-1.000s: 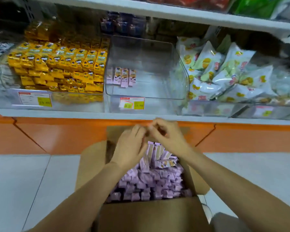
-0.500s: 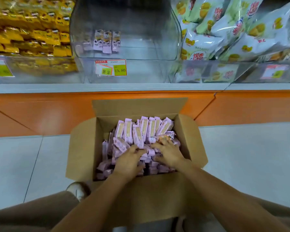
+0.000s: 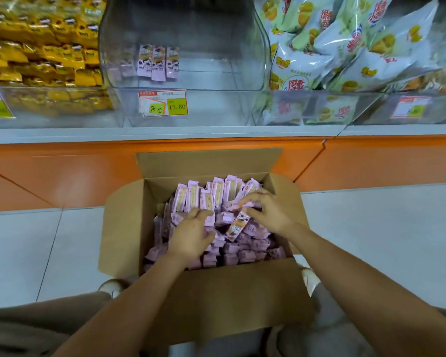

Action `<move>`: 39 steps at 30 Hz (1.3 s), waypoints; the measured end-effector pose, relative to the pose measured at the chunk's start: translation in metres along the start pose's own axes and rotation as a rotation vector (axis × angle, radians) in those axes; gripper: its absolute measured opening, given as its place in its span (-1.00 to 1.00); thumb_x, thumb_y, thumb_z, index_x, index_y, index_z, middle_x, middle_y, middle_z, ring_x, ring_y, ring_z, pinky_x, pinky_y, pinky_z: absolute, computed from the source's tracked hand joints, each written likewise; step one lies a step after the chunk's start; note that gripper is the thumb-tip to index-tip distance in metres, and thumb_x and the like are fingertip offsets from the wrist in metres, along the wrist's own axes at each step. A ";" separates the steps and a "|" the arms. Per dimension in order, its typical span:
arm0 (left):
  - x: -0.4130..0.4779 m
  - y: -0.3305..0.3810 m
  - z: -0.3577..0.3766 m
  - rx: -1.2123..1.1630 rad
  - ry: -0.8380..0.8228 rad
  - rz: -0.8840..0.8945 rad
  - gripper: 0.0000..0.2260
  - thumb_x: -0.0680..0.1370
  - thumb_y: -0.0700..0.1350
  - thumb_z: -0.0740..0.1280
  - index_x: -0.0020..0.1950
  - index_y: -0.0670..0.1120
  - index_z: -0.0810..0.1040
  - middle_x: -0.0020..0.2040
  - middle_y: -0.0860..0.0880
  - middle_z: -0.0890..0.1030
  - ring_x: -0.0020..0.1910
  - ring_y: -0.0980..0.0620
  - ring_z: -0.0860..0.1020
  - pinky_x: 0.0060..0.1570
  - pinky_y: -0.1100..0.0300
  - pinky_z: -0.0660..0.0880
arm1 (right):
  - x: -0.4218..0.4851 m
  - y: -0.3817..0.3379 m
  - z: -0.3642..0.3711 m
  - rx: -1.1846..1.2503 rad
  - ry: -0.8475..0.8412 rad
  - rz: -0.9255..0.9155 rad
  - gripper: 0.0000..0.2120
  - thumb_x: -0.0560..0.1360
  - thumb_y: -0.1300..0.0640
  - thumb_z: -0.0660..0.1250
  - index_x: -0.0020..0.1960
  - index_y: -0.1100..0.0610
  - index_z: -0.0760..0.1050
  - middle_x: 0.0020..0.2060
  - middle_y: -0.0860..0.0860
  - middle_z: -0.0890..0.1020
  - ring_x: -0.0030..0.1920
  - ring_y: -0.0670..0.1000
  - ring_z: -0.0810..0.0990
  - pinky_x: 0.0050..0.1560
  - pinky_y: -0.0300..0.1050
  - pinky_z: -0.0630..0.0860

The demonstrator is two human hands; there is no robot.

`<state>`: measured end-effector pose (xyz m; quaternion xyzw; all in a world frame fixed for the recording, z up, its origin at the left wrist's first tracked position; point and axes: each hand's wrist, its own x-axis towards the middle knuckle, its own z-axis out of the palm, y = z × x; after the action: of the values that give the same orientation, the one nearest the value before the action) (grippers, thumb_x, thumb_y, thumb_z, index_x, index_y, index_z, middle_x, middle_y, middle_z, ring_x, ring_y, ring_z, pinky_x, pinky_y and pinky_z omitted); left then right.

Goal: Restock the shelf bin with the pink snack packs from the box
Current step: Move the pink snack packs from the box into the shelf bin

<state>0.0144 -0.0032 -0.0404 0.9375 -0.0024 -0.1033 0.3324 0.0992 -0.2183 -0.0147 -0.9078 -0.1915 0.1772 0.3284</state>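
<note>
An open cardboard box (image 3: 206,300) on the floor is filled with several pink snack packs (image 3: 252,243). Both hands are down inside it. My left hand (image 3: 191,233) lies on the packs at centre-left, its fingers curled round a few upright ones. My right hand (image 3: 271,212) reaches over the packs at the right, fingers bent and pinching some of them. One pack with a printed face (image 3: 237,225) lies between the hands. On the shelf above stands the clear bin (image 3: 242,60), holding three pink packs (image 3: 157,61) at its back left.
A price tag (image 3: 162,103) hangs on the bin's front. Yellow snack packs (image 3: 44,57) fill the bin to the left, white-green bags (image 3: 345,47) the one to the right. An orange plinth (image 3: 62,173) runs under the shelf. My knees (image 3: 36,328) flank the box.
The hands dropped from above the box's far edge down into the packs, then slid forward to the upright row. The view tilted down and moved closer.
</note>
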 end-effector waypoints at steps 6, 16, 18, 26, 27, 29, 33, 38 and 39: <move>0.000 0.037 -0.010 -0.501 -0.114 -0.097 -0.47 0.51 -0.02 0.42 0.44 -0.05 0.35 0.35 0.00 0.45 0.27 -0.01 0.47 0.25 0.05 0.46 | -0.019 -0.038 -0.038 0.341 0.054 0.024 -0.89 0.55 0.11 0.35 0.04 0.04 0.63 0.09 -0.06 0.61 -0.01 0.04 0.62 -0.01 0.07 0.60; -0.027 0.039 -0.065 -0.868 0.058 -0.213 -0.74 0.37 -0.30 0.54 0.00 -0.15 0.59 0.18 -0.10 0.60 -0.30 0.12 0.62 -0.27 0.19 0.59 | -0.039 -0.066 -0.035 0.683 0.249 0.152 -0.84 0.51 0.00 0.38 0.07 -0.03 0.61 0.01 0.00 0.62 -0.10 0.08 0.66 0.10 0.13 0.58; -0.029 0.036 -0.075 -0.762 0.015 -0.243 -0.69 0.33 -0.24 0.58 0.02 -0.11 0.62 0.25 -0.06 0.56 -0.05 0.14 0.62 -0.06 0.27 0.54 | -0.037 -0.072 -0.034 0.750 0.277 0.179 -0.74 0.45 -0.14 0.41 0.10 -0.08 0.60 0.12 0.00 0.63 0.09 0.09 0.63 0.19 0.17 0.53; -0.047 0.057 -0.100 -1.149 0.112 -0.263 -0.68 0.42 -0.31 0.48 0.16 -0.26 0.57 0.05 -0.18 0.67 -0.11 0.01 0.68 -0.15 0.28 0.60 | -0.051 -0.117 -0.023 0.825 0.078 0.187 -0.72 0.53 0.08 0.34 0.20 0.18 0.56 0.10 0.09 0.63 0.16 0.09 0.55 0.22 -0.09 0.48; -0.049 0.058 -0.103 -1.233 0.122 -0.260 -0.68 0.44 -0.31 0.46 0.18 -0.28 0.55 0.08 -0.21 0.66 -0.07 -0.03 0.68 -0.14 0.27 0.60 | -0.052 -0.121 -0.023 0.847 0.072 0.183 -0.74 0.53 0.10 0.34 0.18 0.17 0.55 0.09 0.12 0.62 0.13 0.10 0.56 0.24 0.01 0.44; -0.053 0.061 -0.108 -1.310 0.137 -0.262 -0.70 0.47 -0.29 0.43 0.19 -0.30 0.54 0.10 -0.23 0.65 -0.02 -0.06 0.68 -0.09 0.24 0.61 | -0.052 -0.126 -0.026 0.849 0.054 0.152 -0.78 0.55 0.11 0.32 0.17 0.14 0.52 0.05 0.10 0.60 0.06 0.06 0.55 0.18 0.00 0.44; -0.054 0.066 -0.117 -1.334 0.148 -0.258 -0.73 0.51 -0.24 0.40 0.19 -0.25 0.55 0.07 -0.19 0.67 -0.01 -0.04 0.67 -0.02 0.20 0.59 | -0.053 -0.139 -0.030 0.745 0.034 0.058 -0.84 0.56 0.10 0.32 0.14 0.03 0.51 -0.01 0.03 0.59 -0.06 -0.02 0.52 0.01 -0.14 0.43; -0.053 0.079 -0.137 -1.356 0.213 -0.292 -0.86 0.50 -0.20 0.43 0.04 -0.16 0.58 -0.21 -0.05 0.72 -0.25 0.07 0.68 -0.26 0.26 0.58 | -0.058 -0.162 -0.035 0.509 0.103 -0.058 -0.75 0.55 0.08 0.34 0.18 0.15 0.50 0.06 0.06 0.59 -0.05 -0.06 0.54 -0.03 -0.21 0.44; -0.053 0.082 -0.142 -1.349 0.248 -0.299 -0.90 0.50 -0.21 0.43 -0.01 -0.16 0.58 -0.26 -0.04 0.71 -0.31 0.08 0.67 -0.34 0.28 0.57 | -0.058 -0.167 -0.034 0.427 0.123 -0.104 -0.70 0.51 0.05 0.38 0.19 0.14 0.50 0.09 0.04 0.56 -0.01 -0.06 0.53 0.00 -0.20 0.44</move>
<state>-0.0042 0.0249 0.1286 0.5215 0.2291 -0.0192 0.8217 0.0262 -0.1443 0.1324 -0.8157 -0.1760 0.1408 0.5328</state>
